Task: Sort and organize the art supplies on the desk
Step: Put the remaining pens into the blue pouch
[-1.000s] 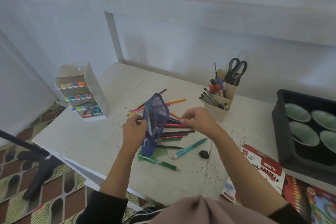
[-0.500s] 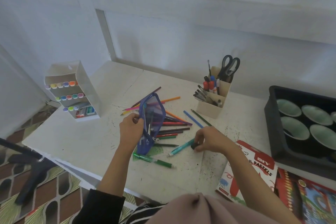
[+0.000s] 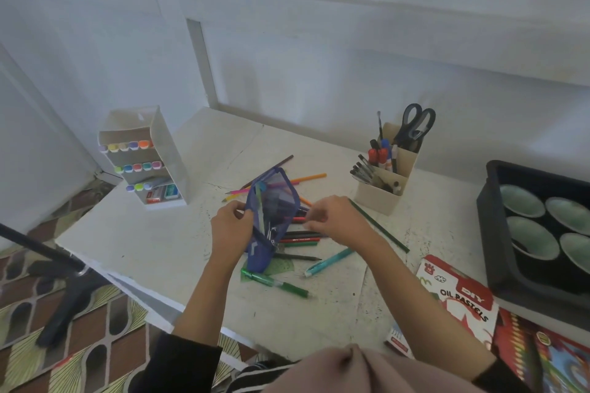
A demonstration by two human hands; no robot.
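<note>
While the left hand (image 3: 231, 230) is gripping the blue pouch (image 3: 273, 217) by its open rim, standing it on the desk (image 3: 153, 242), the right hand (image 3: 335, 220) is working at the mouth, fingers curled; can't tell what they're pinching. Likely filling the pouch. Next: loose pencils (image 3: 301, 235) beside it need gathering.

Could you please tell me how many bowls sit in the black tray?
4: back-left bowl, back-right bowl, front-left bowl, front-right bowl. The tray runs off frame, so more may be hidden.
</note>
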